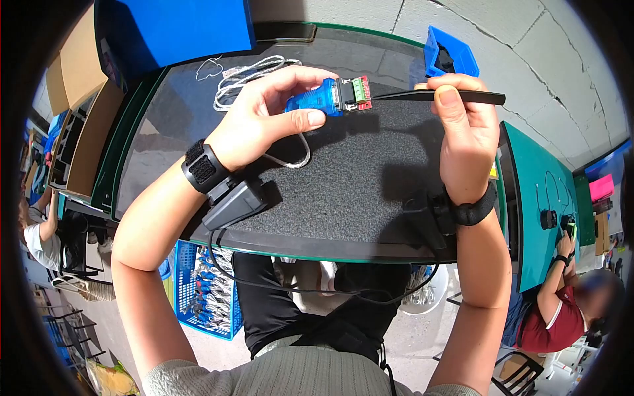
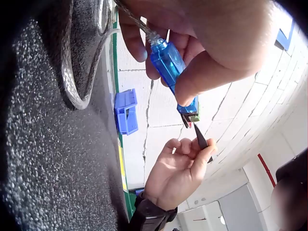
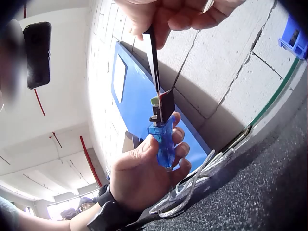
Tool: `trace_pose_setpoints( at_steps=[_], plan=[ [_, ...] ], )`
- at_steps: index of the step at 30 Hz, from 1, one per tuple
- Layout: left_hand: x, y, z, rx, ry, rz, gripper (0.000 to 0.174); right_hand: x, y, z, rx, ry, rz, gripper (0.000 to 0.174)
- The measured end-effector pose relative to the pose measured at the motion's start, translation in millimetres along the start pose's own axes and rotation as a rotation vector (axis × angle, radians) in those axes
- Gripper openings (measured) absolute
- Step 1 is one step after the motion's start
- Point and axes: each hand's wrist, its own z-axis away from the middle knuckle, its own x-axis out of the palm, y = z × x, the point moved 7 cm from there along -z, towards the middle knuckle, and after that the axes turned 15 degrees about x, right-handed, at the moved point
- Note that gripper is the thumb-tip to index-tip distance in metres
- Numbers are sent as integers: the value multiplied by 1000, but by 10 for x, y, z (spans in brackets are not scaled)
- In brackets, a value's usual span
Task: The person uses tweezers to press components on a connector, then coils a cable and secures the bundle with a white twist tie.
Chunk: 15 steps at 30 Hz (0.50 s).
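Observation:
My left hand point(image 1: 247, 125) grips a translucent blue serial-cable connector point(image 1: 310, 101) between thumb and fingers, above the dark mat. A small terminal block point(image 1: 361, 92), green with red edges, sits on the connector's right end. In my right hand point(image 1: 465, 135), thumb and fingers pinch black tweezers point(image 1: 485, 98), held nearly level. Their narrow tips meet the terminal block's face, as the right wrist view shows with the tweezers point(image 3: 153, 62) over the green block point(image 3: 155, 101). A clear-jacketed cable point(image 2: 77, 91) runs from the connector's rear and lies coiled on the table behind my left hand.
A speckled dark mat point(image 1: 343, 185) covers the table's middle. At the back right stands a small blue bin point(image 1: 465, 63) with black parts inside. A large blue panel point(image 1: 178, 33) rises at the back left. Below the table edge is a blue basket point(image 1: 186, 310) of cables.

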Motion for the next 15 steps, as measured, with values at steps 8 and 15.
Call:
trace_pose_setpoints(
  at_steps=[8,15],
  plan=[
    [5,7,-5,13,-1,-8,48,-92,-12,17,-40,95,-129,15],
    [14,20,-3,16,-4,12,50,-71,0,8,-64,98,-1,14]
  ],
)
